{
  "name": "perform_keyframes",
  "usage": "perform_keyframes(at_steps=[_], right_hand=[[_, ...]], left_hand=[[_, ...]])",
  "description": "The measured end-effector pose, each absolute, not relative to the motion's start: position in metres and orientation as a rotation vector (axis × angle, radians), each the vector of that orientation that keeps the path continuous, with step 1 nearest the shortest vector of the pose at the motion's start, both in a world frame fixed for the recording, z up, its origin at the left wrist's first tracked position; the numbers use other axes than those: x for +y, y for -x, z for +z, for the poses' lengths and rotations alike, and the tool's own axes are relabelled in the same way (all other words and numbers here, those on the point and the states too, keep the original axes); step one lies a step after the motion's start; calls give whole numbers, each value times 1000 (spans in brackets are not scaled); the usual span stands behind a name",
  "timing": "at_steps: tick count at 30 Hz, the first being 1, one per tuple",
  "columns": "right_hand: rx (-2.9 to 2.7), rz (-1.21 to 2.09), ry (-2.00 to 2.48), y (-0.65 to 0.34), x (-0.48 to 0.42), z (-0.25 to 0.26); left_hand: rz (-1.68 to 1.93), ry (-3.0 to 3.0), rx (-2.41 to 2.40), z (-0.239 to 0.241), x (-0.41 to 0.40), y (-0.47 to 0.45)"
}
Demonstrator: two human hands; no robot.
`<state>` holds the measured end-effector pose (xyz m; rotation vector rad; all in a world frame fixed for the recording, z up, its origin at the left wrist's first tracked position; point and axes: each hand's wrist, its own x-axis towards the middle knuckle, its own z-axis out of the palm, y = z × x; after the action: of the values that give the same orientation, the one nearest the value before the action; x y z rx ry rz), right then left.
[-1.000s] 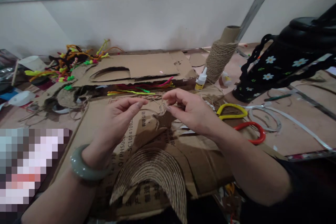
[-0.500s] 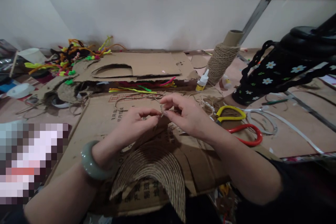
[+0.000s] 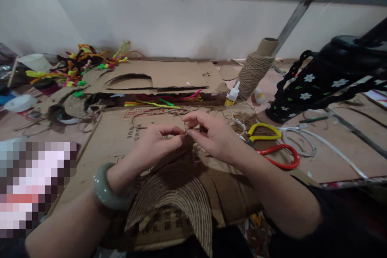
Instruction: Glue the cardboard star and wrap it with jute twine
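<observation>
Over the cardboard sheet [image 3: 115, 129], the tips of my two hands meet, thumbs and forefingers closed in a pinch. My left hand [image 3: 159, 139], below a pale green bangle [image 3: 107, 187], and my right hand [image 3: 213, 133] grip a short bit of thin jute twine, mostly covered by the fingers. Behind them a loop of twine [image 3: 132, 120] curves across the cardboard. Nearer me lies a crescent of coiled twine [image 3: 181, 187], its right tip reaching past the cardboard's front edge.
Red-and-yellow-handled scissors [image 3: 282, 157] lie right of my right wrist. Behind stand a small glue bottle [image 3: 231, 96], a twine cone [image 3: 255, 68] and a black flowered bottle [image 3: 308, 84]. Cut cardboard [image 3: 181, 72] and colourful pipe cleaners [image 3: 87, 60] sit at the back.
My hands stay pinched together in nearly the same place, with only slight finger movement. The view has shifted a little; objects on the right appear slightly further left.
</observation>
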<state>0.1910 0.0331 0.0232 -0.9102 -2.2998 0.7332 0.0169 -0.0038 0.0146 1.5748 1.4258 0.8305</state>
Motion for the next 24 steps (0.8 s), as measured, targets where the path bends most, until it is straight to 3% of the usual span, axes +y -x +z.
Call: perform_keyframes(at_steps=[18,24], right_hand=[[-2381,653,844,-199,44,27],[-2444,491,920,-205,44,27]], left_hand=[[890,-1579,1447,15,-6,-17],[875,-1596,1495,15,-6,-16]])
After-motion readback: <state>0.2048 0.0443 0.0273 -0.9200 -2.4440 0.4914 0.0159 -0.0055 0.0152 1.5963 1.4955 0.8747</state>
